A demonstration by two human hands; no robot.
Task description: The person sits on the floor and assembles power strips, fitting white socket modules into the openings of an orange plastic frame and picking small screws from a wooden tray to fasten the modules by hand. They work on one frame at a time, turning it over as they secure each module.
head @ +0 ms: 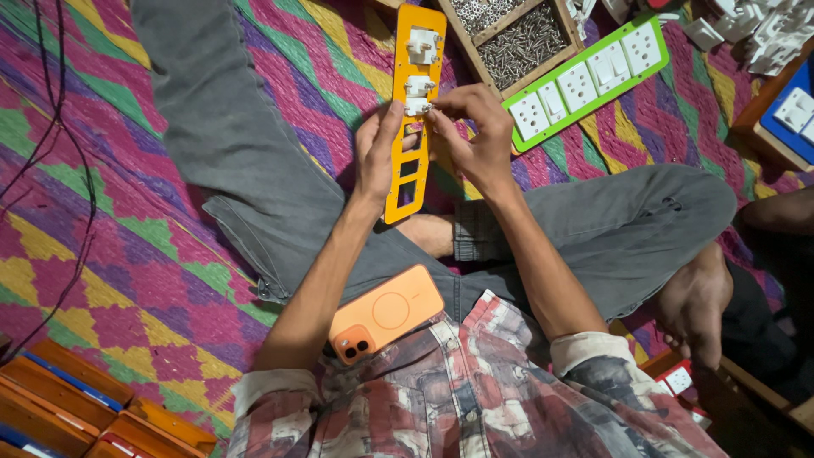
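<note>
- Far left: black cables [59,110] trailing over a zigzag-patterned blanket [127,254] in pink, green and yellow; orange boxes [76,407] stacked at the bottom corner.
- Lower middle: orange phone [387,313] in a smooth case, lying on the lap against grey trousers.
- Centre: long orange plate [405,182], flat hard plastic with rectangular cut-outs, held upright above the crossed legs; three white switch parts [419,83] fitted in the upper openings, lower openings bare.
- Left hand [377,157] wrapped around the plate's left edge, thumb across the front, grasping it firmly.
- Right hand [475,136] pinched at the third white part, fingertips [434,108] closed on something too small to make out.
- Above right: wooden tray [553,58] with compartments full of small metal screws.
- Right: green plate [585,80] lying on the blanket, filled with white sockets and switches.
- Top right corner: loose white plastic parts [763,30] in a heap; blue plate [793,110] at the edge.
</note>
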